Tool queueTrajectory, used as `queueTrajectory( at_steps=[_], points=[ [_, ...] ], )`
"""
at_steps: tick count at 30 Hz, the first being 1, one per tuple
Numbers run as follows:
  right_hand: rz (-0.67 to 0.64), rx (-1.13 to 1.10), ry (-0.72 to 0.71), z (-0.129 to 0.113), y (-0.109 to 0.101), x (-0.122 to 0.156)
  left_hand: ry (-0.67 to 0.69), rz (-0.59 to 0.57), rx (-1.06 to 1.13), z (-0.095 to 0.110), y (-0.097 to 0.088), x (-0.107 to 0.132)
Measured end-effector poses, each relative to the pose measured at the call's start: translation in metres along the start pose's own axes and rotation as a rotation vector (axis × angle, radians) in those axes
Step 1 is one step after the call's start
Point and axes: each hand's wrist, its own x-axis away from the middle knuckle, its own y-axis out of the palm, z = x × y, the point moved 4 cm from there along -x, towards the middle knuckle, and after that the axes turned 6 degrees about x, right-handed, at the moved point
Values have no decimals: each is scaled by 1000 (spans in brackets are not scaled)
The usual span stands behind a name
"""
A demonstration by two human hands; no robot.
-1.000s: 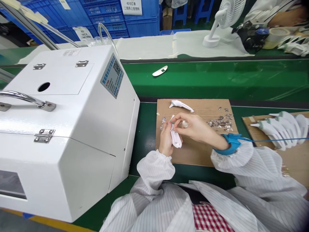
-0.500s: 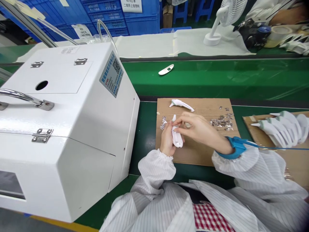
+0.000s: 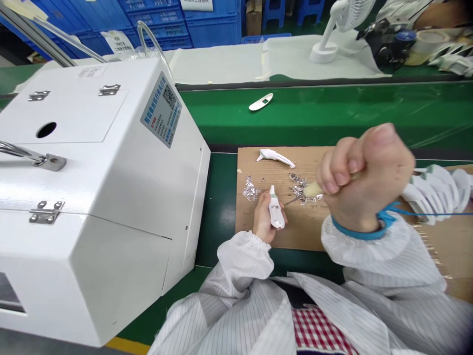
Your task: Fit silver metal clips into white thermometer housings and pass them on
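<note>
Where the striped coat (image 3: 221, 310) fills the near edge, its two cuffs lead up to the working hands; the left hand (image 3: 262, 217) is curled, partly closed, around a white handheld device (image 3: 276, 212), which lies over the cardboard sheet (image 3: 303, 240) with its narrow tip pointing away from the person; the right hand (image 3: 369, 172), with a blue wrist strap (image 3: 360, 232) below it, is raised and closed in a fist on a tool (image 3: 313, 190) with a pale handle and a thin metal shaft; the shaft slants down toward the device, its end near the left fingers, though whether it touches cannot be told; a large white machine (image 3: 121, 202) stands at the left; small metal parts (image 3: 250, 190) lie scattered left of the device, with a further heap (image 3: 297, 183) partly behind the tool; at the right, a row of white housings (image 3: 438, 192) leans together; beyond the hands, a second device (image 3: 275, 157) rests near the sheet's far edge; farther off, an oval white cover (image 3: 260, 102) lies on the green surface (image 3: 332, 113); past that stand a fan (image 3: 325, 49) and blue crates (image 3: 212, 29).
</note>
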Motion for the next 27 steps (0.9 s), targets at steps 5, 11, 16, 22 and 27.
queueTrajectory(
  at_steps=[5, 11, 16, 22, 27],
  points=[
    [-7, 120, 3, 16, 18, 11, 6, 30, -8, -1, 1, 1],
    [-30, 130, 50, 26, 20, 13, 8, 28, -18, 1, 4, 1],
    [-33, 222, 57, 29, 21, 14, -3, 30, -14, 0, 4, 0],
    [-51, 212, 20, 28, 27, 21, 83, 88, 1, -5, 1, -3],
    [-42, 136, 48, 29, 25, 17, 89, 52, -12, -4, 1, -3]
  ],
)
